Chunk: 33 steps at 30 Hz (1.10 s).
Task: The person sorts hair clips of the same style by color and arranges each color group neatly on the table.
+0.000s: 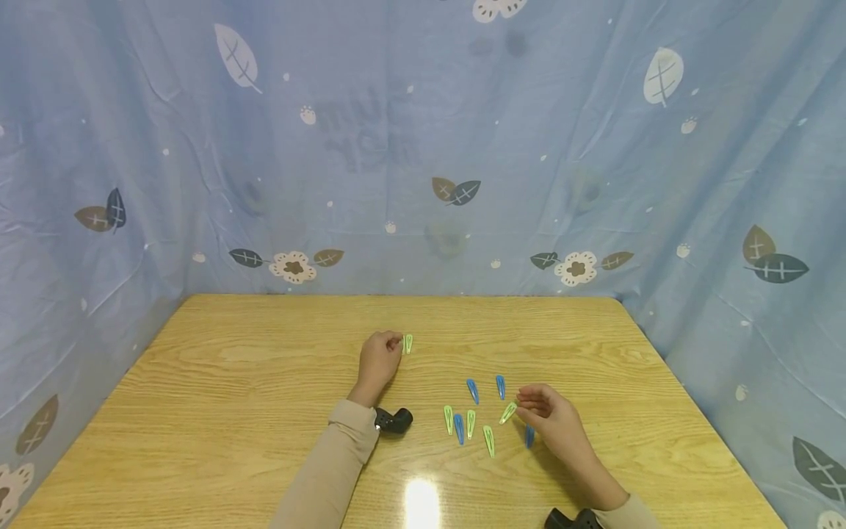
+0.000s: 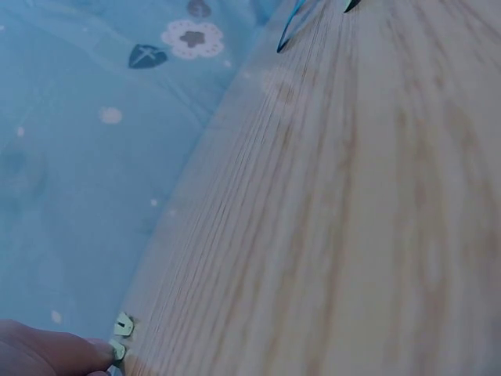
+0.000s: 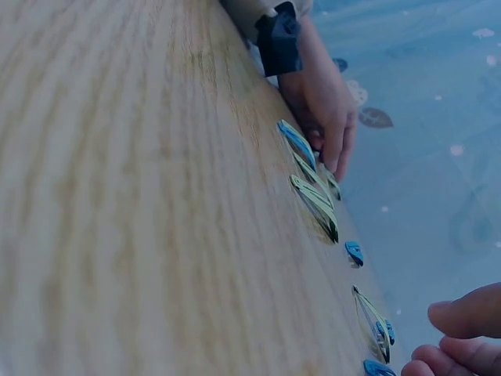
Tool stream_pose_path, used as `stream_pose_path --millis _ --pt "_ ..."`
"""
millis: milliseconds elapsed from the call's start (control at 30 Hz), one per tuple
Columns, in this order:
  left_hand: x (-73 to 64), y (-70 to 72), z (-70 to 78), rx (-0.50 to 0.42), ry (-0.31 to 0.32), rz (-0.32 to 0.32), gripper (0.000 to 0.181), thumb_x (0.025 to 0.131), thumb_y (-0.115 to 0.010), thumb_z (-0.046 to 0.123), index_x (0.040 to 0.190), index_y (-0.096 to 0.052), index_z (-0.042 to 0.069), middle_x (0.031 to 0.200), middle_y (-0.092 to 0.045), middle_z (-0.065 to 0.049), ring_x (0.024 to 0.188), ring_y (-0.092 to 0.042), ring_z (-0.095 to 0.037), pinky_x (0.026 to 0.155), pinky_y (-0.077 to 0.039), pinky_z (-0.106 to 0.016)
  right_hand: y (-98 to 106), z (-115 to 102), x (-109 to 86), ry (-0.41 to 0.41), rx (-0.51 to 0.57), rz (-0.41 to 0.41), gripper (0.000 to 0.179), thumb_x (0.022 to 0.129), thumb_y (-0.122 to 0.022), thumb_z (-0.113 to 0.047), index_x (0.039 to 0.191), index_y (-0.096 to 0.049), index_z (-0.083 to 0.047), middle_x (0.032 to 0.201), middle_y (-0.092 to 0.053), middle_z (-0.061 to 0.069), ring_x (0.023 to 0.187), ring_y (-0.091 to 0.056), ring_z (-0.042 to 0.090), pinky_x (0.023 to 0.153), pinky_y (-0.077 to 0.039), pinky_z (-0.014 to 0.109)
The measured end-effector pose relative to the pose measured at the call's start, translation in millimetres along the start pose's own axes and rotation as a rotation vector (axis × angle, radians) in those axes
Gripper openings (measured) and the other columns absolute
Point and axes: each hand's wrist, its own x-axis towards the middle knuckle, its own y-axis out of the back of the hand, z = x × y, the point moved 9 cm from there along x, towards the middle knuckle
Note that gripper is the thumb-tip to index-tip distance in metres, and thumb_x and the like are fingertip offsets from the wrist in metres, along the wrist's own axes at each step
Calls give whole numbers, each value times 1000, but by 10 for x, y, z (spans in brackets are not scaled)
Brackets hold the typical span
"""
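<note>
At the far middle of the table, my left hand (image 1: 381, 360) pinches a green snap hair clip (image 2: 117, 349) with its fingertips low at the tabletop. Just right of it lies another green hair clip (image 1: 409, 344). My right hand (image 1: 554, 420) hovers over the right side, thumb and fingers apart with nothing between them in the right wrist view. Beside its fingertips lies a green hair clip (image 1: 508, 413), and partly under the hand a blue hair clip (image 1: 530, 436).
Between the hands lie more clips: blue ones such as the far blue clip (image 1: 501, 387) and the near blue clip (image 1: 459, 429), and several green clips (image 1: 489, 441). A patterned blue curtain (image 1: 423, 147) surrounds the wooden table (image 1: 231, 411) at the back and sides.
</note>
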Motion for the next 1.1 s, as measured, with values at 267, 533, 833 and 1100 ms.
stream_pose_path --millis 267,533,833,1100 --pt "3 1 -14 3 -1 3 17 87 -63 4 100 -72 0 78 -61 -7 69 -51 -16 61 -43 -27 -30 51 44 -5 -129 18 34 81 -74 -14 109 -62 0 101 -68 7 92 -62 19 78 -49 18" --pt "5 0 -8 8 -4 3 17 87 -63 5 100 -72 1 79 -61 -7 71 -52 -16 63 -44 -28 -79 20 72 -18 -270 8 42 78 -78 -24 106 -59 1 96 -64 5 89 -58 16 77 -51 25" --pt "7 -11 -5 5 -3 -3 17 86 -64 5 100 -72 0 77 -60 -7 69 -50 -16 62 -42 -27 -117 -35 77 25 -346 6 39 75 -79 -18 100 -59 2 92 -60 5 85 -56 16 78 -51 30" --pt "14 -28 -22 7 -5 -4 17 86 -63 5 101 -72 0 77 -60 -7 69 -50 -16 61 -41 -26 -128 -55 97 -20 -357 -20 37 75 -78 -15 101 -59 2 89 -58 4 84 -56 16 79 -51 31"
